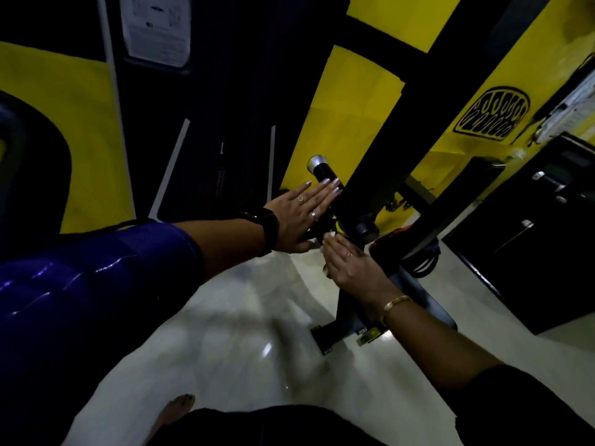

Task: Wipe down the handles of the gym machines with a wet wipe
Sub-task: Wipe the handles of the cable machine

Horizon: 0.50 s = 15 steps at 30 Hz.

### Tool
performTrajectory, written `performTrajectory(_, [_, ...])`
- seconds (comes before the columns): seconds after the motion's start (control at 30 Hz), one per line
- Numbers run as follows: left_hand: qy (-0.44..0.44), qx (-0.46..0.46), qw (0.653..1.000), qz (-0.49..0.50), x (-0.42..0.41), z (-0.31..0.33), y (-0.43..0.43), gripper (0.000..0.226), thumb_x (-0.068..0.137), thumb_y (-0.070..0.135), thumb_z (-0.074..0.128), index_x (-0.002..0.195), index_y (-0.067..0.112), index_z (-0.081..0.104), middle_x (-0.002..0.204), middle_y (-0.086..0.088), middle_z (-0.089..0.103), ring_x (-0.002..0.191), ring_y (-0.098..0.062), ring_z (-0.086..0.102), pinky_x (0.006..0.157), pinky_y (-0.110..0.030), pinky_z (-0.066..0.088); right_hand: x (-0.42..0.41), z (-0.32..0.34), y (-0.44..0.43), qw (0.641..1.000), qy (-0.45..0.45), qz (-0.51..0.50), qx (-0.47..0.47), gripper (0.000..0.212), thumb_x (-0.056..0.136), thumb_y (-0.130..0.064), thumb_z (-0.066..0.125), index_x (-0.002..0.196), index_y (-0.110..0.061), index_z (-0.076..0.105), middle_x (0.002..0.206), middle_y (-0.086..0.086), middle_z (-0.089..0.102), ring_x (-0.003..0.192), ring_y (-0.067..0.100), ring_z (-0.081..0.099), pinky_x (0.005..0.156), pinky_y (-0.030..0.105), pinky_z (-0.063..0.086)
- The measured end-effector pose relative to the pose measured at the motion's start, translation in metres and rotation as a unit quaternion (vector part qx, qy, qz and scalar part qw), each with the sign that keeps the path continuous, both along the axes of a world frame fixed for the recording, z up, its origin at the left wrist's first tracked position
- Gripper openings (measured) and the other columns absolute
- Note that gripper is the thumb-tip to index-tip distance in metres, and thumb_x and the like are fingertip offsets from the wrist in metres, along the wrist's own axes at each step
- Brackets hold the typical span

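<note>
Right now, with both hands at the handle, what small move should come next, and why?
Probably slide the right hand with the wet wipe up the black handle toward its silver cap. The wipe sits at the handle's lower end, and the left hand lies flat on the upper part.

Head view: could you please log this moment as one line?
left hand flat on handle | right hand presses wet wipe to handle | phase: wiping

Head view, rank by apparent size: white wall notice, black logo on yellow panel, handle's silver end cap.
1. white wall notice, though cut off at the top
2. black logo, somewhat smaller
3. silver end cap, smallest
</note>
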<state>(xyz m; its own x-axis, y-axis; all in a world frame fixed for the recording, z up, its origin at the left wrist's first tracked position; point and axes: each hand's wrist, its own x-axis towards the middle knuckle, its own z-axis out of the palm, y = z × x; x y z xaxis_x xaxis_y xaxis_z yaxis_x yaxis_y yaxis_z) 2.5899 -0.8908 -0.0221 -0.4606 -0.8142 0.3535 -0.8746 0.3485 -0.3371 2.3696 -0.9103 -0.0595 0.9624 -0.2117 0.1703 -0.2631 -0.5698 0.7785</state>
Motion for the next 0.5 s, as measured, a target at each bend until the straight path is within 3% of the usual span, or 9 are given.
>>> performTrajectory(0.07, [0.024, -0.016, 1.0, -0.012, -0.001, -0.006, -0.002, 0.093, 0.092, 0.065, 0.013, 0.14, -0.001, -0.03, 0.151, -0.017, -0.029, 0.148, -0.029, -0.015, 0.122, -0.042, -0.002, 0.0, -0.002, 0.0, 0.999, 0.018, -0.02, -0.017, 0.031, 0.09, 0.0, 0.048, 0.115, 0.009, 0.064, 0.122, 0.025, 0.062, 0.121, 0.035, 0.056, 0.113, 0.043, 0.032])
performTrajectory(0.13, [0.04, -0.026, 0.999, -0.027, 0.0, -0.011, -0.006, 0.09, 0.088, 0.064, 0.003, 0.144, -0.001, -0.024, 0.153, -0.017, -0.023, 0.149, -0.029, -0.008, 0.122, -0.043, 0.002, -0.008, -0.018, 0.005, 0.996, 0.078, -0.043, -0.026, 0.03, 0.091, -0.002, 0.048, 0.113, 0.009, 0.066, 0.122, 0.025, 0.062, 0.123, 0.036, 0.054, 0.118, 0.047, 0.019])
performTrajectory(0.23, [0.095, -0.05, 0.992, -0.059, -0.002, -0.019, -0.014, 0.088, 0.091, 0.06, 0.02, 0.151, -0.001, -0.003, 0.158, -0.015, -0.003, 0.15, -0.029, 0.01, 0.12, -0.043, 0.012, -0.01, -0.028, 0.006, 0.988, 0.135, -0.059, -0.037, 0.035, 0.091, -0.001, 0.039, 0.108, 0.007, 0.068, 0.12, 0.026, 0.062, 0.119, 0.037, 0.056, 0.119, 0.053, -0.001])
performTrajectory(0.37, [0.112, -0.077, 0.987, -0.08, 0.0, -0.027, -0.025, 0.08, 0.091, 0.048, 0.032, 0.151, 0.0, 0.009, 0.158, -0.013, 0.008, 0.147, -0.027, 0.017, 0.12, -0.041, 0.01, 0.006, -0.008, -0.003, 0.999, 0.034, 0.012, -0.016, 0.033, 0.092, 0.002, 0.043, 0.119, 0.009, 0.061, 0.122, 0.025, 0.061, 0.121, 0.036, 0.055, 0.116, 0.046, 0.027])
performTrajectory(0.5, [0.138, -0.089, 0.982, -0.09, -0.001, -0.03, -0.029, 0.077, 0.086, 0.036, 0.037, 0.151, 0.002, 0.013, 0.158, -0.013, 0.016, 0.146, -0.026, 0.018, 0.119, -0.042, 0.011, 0.005, -0.008, -0.007, 0.997, 0.049, -0.007, -0.055, 0.032, 0.089, 0.001, 0.043, 0.109, 0.004, 0.068, 0.109, 0.022, 0.068, 0.109, 0.034, 0.063, 0.118, 0.046, 0.016])
